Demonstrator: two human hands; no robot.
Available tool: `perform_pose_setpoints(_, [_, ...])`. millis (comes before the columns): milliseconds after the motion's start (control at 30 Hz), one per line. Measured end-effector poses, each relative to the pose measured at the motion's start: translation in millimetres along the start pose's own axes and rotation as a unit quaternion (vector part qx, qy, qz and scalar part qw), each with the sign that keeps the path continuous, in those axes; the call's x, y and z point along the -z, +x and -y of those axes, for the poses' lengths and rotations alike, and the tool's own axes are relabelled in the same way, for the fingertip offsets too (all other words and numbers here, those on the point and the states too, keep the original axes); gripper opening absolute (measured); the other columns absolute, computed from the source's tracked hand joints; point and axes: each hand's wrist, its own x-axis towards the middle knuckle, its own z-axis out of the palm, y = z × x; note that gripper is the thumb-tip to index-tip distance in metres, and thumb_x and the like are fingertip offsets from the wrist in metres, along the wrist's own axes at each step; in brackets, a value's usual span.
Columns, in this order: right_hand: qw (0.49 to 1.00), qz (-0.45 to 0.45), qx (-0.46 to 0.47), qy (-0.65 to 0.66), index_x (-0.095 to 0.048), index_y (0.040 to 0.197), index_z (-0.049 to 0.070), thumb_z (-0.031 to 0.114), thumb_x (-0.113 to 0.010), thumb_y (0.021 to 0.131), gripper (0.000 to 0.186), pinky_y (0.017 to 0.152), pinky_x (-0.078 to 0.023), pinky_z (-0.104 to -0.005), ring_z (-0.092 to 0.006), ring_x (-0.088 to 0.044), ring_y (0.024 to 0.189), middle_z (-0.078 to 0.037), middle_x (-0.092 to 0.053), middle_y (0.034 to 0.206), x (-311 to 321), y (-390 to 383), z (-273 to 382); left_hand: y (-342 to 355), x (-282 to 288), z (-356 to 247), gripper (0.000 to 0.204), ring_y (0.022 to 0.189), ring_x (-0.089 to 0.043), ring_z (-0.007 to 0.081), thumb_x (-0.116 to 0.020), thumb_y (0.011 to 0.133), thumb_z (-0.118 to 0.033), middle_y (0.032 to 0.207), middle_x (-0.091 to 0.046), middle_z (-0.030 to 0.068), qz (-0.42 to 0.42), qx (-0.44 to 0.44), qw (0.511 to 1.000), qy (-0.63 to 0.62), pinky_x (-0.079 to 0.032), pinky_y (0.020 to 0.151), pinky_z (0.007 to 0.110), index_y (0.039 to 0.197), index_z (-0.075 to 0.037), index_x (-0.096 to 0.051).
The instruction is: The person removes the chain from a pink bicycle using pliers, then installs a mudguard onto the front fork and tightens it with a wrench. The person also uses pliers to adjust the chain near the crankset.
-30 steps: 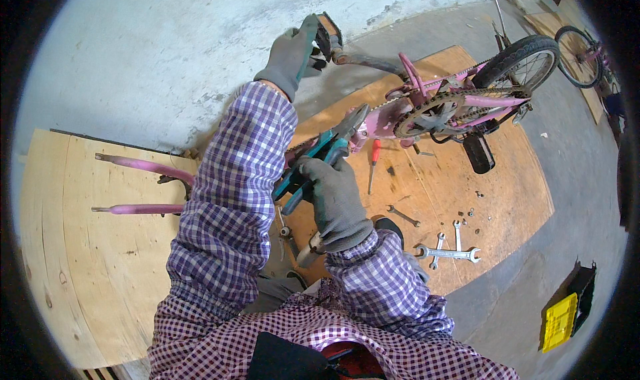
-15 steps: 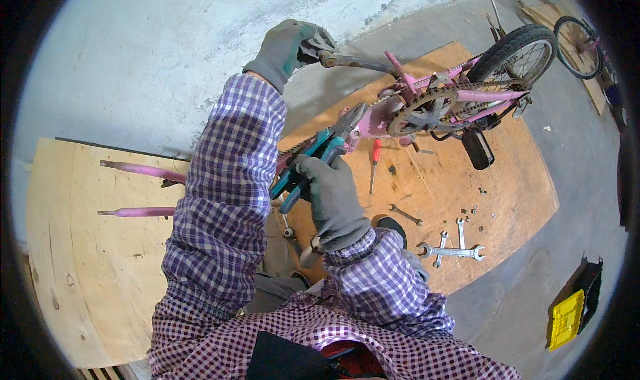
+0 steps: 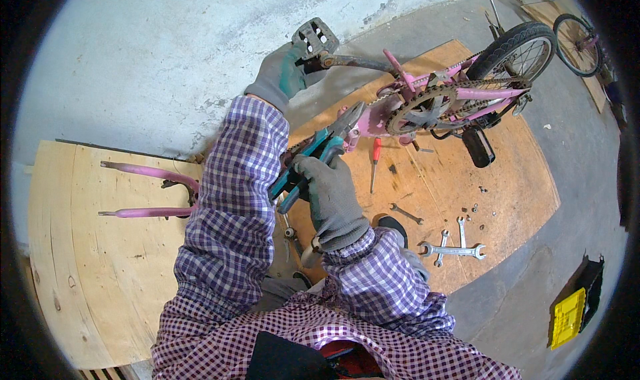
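My left hand (image 3: 275, 75), in a grey and green work glove, is closed on the edge of a black bicycle pedal (image 3: 317, 39). The pedal is joined to a rusty crank arm (image 3: 363, 62) that leads to the chainring (image 3: 421, 113) of a pink bicycle frame (image 3: 377, 117). My gloved right hand (image 3: 331, 197) is wrapped round the teal handles of a pair of pliers (image 3: 348, 119). The grey jaws of the pliers point away from me, in front of the frame; whether they touch it I cannot tell. Part of the frame is hidden behind the pliers and my left sleeve.
On the brown board (image 3: 520, 200) lie a red screwdriver (image 3: 376, 155), several wrenches (image 3: 453, 251) and small nuts. The rear wheel (image 3: 523, 53) stands beyond. A pink fork (image 3: 147, 212) rests on light plywood (image 3: 87, 280) at left. A yellow case (image 3: 569, 317) is at right.
The pedal has turned so that its flat face shows above my left hand, and that hand has shifted slightly down. My right hand and the pliers have hardly moved.
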Motion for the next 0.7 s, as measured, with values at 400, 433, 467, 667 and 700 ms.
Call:
perform_pose_setpoints(400, [1.000, 0.002, 0.007, -0.003, -0.063, 0.094, -0.002, 0.020, -0.071, 0.083, 0.026, 0.063, -0.051, -0.0324, -0.0165, -0.062, 0.070, -0.007, -0.065, 0.079, 2, 2, -7, -9, 4, 5, 0.032, 0.068, -0.055, 0.0200, -0.054, 0.106, -0.030, 0.092, -0.059, 0.0059, -0.031, 0.051, 0.986, 0.158, -0.050, 0.059, 0.036, 0.130, -0.009, -0.057])
perform_pose_setpoints(433, [1.000, 0.003, 0.004, 0.000, -0.063, 0.094, -0.002, 0.020, -0.071, 0.083, 0.026, 0.063, -0.051, -0.0325, -0.0166, -0.062, 0.070, -0.007, -0.065, 0.079, 2, 1, -7, -10, 3, 5, 0.030, 0.067, -0.054, 0.0193, -0.054, 0.106, -0.029, 0.091, -0.058, 0.0055, -0.028, 0.052, 0.987, 0.151, -0.049, 0.058, 0.036, 0.128, -0.009, -0.058])
perform_pose_setpoints(467, [1.000, 0.007, 0.003, 0.002, -0.063, 0.094, -0.002, 0.019, -0.071, 0.083, 0.026, 0.063, -0.051, -0.0326, -0.0168, -0.062, 0.070, -0.007, -0.065, 0.079, 2, 0, -6, -11, 2, 3, 0.029, 0.066, -0.053, 0.0185, -0.054, 0.106, -0.028, 0.089, -0.057, 0.0051, -0.011, 0.053, 0.989, 0.140, -0.048, 0.057, 0.036, 0.127, -0.009, -0.059])
perform_pose_setpoints(667, [1.000, 0.021, 0.004, 0.019, -0.064, 0.093, -0.002, 0.018, -0.070, 0.083, 0.024, 0.062, -0.050, -0.0324, -0.0173, -0.062, 0.069, -0.007, -0.065, 0.079, 0, -3, -1, -20, -19, -1, 0.030, 0.065, -0.053, 0.0169, -0.049, 0.103, -0.016, 0.085, -0.054, 0.0044, -0.113, 0.021, 0.964, 0.241, -0.048, 0.057, 0.036, 0.131, -0.007, -0.058])
perform_pose_setpoints(700, [1.000, 0.022, 0.005, 0.019, -0.064, 0.093, -0.002, 0.018, -0.070, 0.083, 0.023, 0.062, -0.050, -0.0323, -0.0172, -0.061, 0.069, -0.007, -0.065, 0.079, 0, -3, -1, -21, -20, -2, 0.031, 0.065, -0.053, 0.0168, -0.048, 0.103, -0.015, 0.085, -0.054, 0.0044, -0.125, 0.000, 0.954, 0.273, -0.049, 0.058, 0.037, 0.132, -0.007, -0.057])
